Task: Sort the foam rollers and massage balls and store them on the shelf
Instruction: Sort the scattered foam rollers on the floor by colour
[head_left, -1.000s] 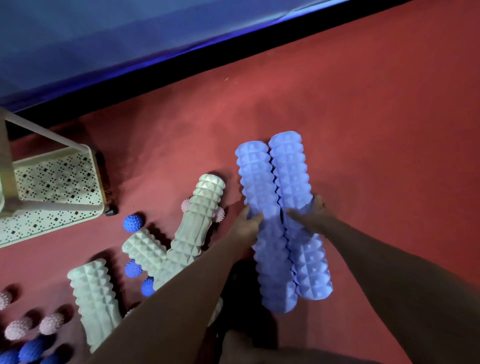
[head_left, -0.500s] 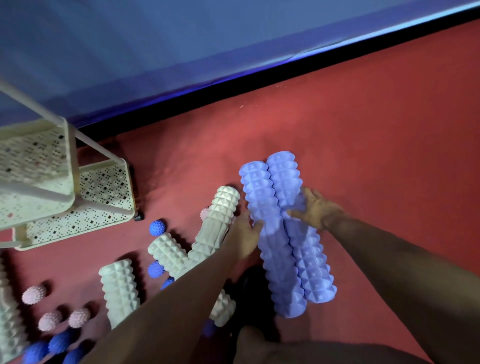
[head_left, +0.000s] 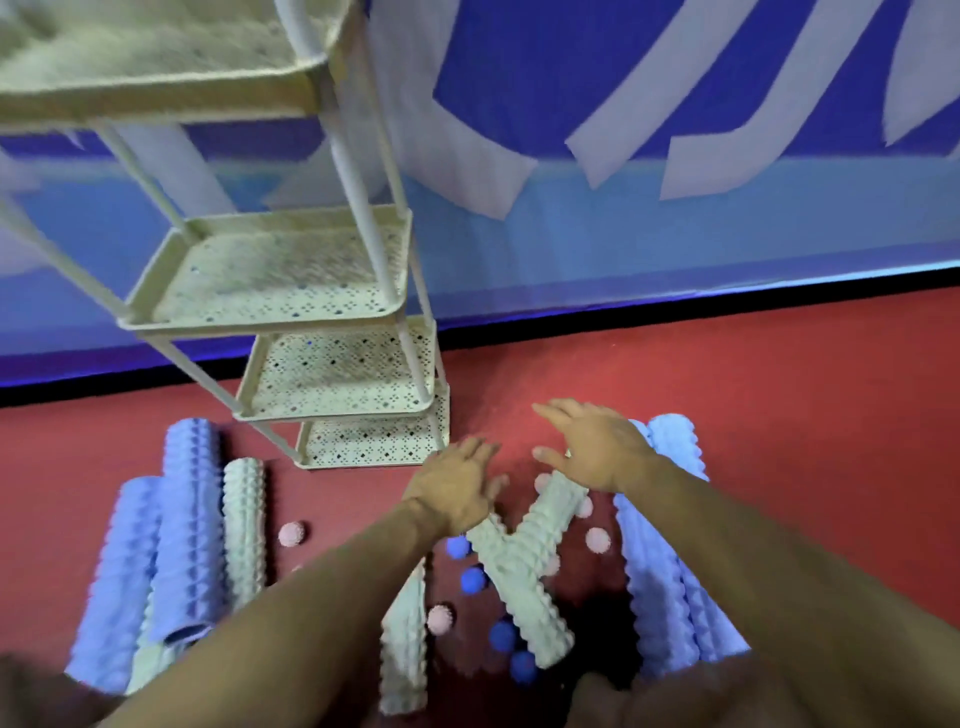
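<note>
Two blue foam rollers (head_left: 662, 582) lie side by side on the red floor at the right, under my right forearm. My right hand (head_left: 597, 447) hovers open above the floor, holding nothing. My left hand (head_left: 457, 483) is open too, just above two crossed pale green rollers (head_left: 524, 561). Small blue spiky balls (head_left: 472, 579) and pink spiky balls (head_left: 597, 539) lie scattered around them. At the left lie more blue rollers (head_left: 182, 525) and a pale green roller (head_left: 244, 530). The cream tiered shelf (head_left: 270, 322) stands behind, its trays bare.
A blue and white wall banner (head_left: 675, 156) rises behind the shelf, with a black strip (head_left: 675, 306) along the floor edge. Another pale green roller (head_left: 402, 654) lies under my left forearm. Red floor (head_left: 805, 405) stretches to the right.
Both hands have let go of the two blue rollers, which now lie on the floor at the right. The hands moved left over the green rollers, and the view tilted up to show the whole shelf.
</note>
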